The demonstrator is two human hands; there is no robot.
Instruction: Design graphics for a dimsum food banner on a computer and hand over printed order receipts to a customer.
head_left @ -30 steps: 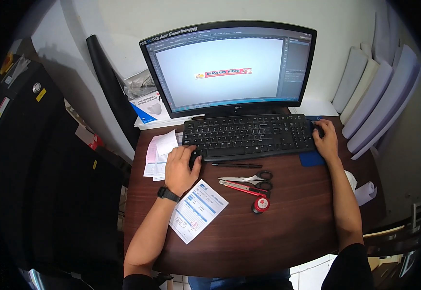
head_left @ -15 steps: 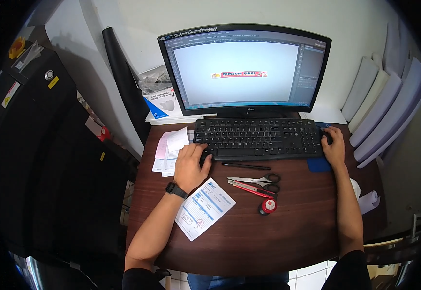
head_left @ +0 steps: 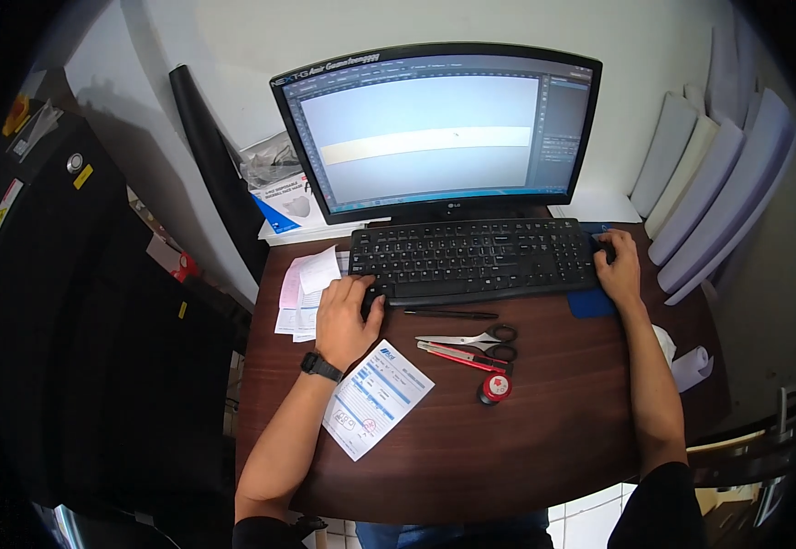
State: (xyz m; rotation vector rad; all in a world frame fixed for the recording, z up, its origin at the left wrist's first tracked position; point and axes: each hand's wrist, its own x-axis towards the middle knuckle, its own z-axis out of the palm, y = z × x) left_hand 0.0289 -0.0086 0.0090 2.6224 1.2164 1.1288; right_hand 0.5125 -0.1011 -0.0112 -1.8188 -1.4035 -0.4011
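Observation:
My left hand (head_left: 347,320) rests with fingers and thumb apart on the lower left corner of a black keyboard (head_left: 471,261). A dark watch (head_left: 321,365) is on that wrist. To the keyboard's right, my right hand (head_left: 621,272) curves over a dark computer mouse (head_left: 606,247), mostly hidden, on a blue mouse pad (head_left: 590,305). Behind the keyboard stands a monitor (head_left: 425,188), its screen showing a pale cream strip across a white page. A filled-in paper form (head_left: 378,399) lies beside my left wrist.
Between my arms lie a black pen (head_left: 450,314), scissors (head_left: 467,340), a red cutter knife (head_left: 462,356) and a small red-and-black round item (head_left: 495,388). Loose slips (head_left: 306,291) and a mask box (head_left: 285,207) sit left; paper rolls (head_left: 723,183) stand right.
On the screen, the small red banner has given way to a wide cream strip. The whole view has shifted slightly; my hands stay at the keyboard and the mouse.

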